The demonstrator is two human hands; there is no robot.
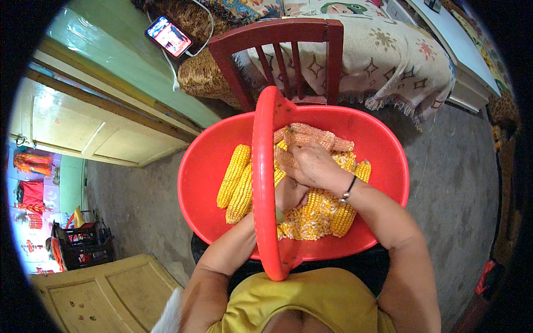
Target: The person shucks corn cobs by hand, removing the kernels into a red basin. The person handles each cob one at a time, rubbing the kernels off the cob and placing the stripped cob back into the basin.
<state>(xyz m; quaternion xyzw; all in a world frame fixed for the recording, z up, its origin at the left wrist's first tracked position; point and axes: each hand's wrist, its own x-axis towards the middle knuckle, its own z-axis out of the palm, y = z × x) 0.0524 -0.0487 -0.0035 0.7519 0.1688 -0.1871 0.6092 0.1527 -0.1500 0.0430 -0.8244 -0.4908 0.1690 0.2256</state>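
Observation:
A red plastic basket (374, 137) with a thick handle (265, 175) lies before me. Inside are yellow ears of corn (234, 175), loose kernels (308, 220) and several bare corn cobs (343, 145). My right hand (314, 164), with a dark bracelet on its wrist, bends over a cob (285, 158) and closes round its end. Just below it, my left hand (289, 193) is partly behind the handle, its fingers curled near a yellow ear; what it grips is hidden.
A dark red wooden chair (333, 62) stands beyond the basket. Behind it is a bed with a patterned blanket (387, 50). A lit phone (169, 36) on a cable lies at the upper left. Yellow door panels (104, 291) stand at the left.

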